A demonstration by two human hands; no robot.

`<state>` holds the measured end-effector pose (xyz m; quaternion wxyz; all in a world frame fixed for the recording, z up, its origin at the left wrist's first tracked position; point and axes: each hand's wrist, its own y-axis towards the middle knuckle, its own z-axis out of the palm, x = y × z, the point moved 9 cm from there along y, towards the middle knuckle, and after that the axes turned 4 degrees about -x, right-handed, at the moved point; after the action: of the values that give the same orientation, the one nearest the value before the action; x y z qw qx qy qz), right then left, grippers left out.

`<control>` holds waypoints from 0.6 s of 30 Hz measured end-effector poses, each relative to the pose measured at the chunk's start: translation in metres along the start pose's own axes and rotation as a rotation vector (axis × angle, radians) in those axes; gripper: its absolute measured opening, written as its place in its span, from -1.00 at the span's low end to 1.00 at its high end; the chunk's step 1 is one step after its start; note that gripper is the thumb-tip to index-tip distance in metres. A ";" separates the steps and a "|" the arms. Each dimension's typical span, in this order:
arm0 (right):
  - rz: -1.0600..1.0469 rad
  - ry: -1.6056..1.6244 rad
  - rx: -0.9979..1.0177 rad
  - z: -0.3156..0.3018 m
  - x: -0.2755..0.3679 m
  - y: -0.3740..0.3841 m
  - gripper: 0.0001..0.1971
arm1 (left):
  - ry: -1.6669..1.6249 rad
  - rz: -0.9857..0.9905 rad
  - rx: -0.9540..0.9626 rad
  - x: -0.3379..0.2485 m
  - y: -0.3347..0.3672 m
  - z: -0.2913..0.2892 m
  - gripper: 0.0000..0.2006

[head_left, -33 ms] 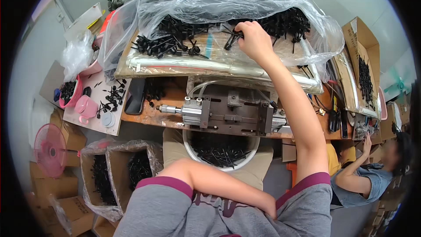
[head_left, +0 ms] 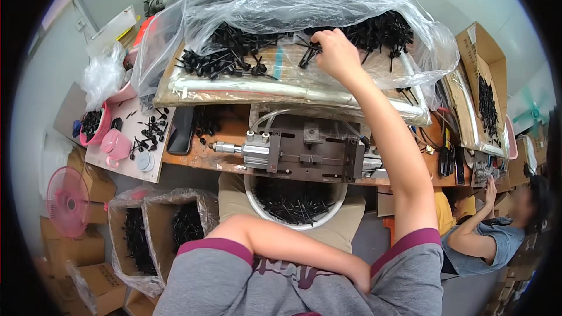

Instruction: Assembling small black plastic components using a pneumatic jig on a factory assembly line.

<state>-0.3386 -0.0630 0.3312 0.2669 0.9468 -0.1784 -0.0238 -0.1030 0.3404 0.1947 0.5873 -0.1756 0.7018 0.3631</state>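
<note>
My right hand (head_left: 338, 54) reaches over a plastic-lined cardboard tray (head_left: 234, 89) at the far side of the bench. Its fingers are pinched on a black stemmed plastic part (head_left: 308, 57), at the edge of a loose heap of similar parts (head_left: 380, 34). My left forearm lies across my lap, and my left hand (head_left: 362, 278) is tucked by my right sleeve with its fingers hidden. Between me and the tray sits a metal clamping fixture (head_left: 310, 158) with air cylinders. Below it, a white round basin (head_left: 252, 202) of black parts rests on my lap.
Clear plastic sheeting (head_left: 293, 0) drapes over the tray. At left are a pink cup (head_left: 116, 144), a phone (head_left: 180, 130) and loose parts. Lined boxes (head_left: 149, 228) of parts and a pink fan (head_left: 69, 202) stand lower left. A co-worker (head_left: 486, 243) sits at right.
My right hand has shifted very slightly left within the heap. The rest of the scene looks the same.
</note>
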 end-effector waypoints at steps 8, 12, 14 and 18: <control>-0.002 -0.151 0.305 0.041 0.003 0.024 -0.66 | 0.110 -0.230 -0.175 -0.047 -0.082 -0.112 -0.78; -0.103 -0.250 0.291 0.033 0.009 0.014 -0.85 | 0.170 -0.360 -0.278 -0.071 -0.118 -0.141 -0.83; -0.233 -0.316 0.224 0.029 0.017 0.002 -0.89 | 0.288 -0.355 -0.330 -0.078 -0.126 -0.146 -0.82; -0.280 -0.290 0.183 0.027 0.015 -0.019 -0.90 | 0.320 -0.283 -0.347 -0.082 -0.130 -0.146 -0.83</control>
<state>-0.3222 -0.0667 0.2994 0.1456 0.9692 -0.0832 -0.1803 -0.0973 0.1334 0.2404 0.4748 -0.4249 0.6814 0.3600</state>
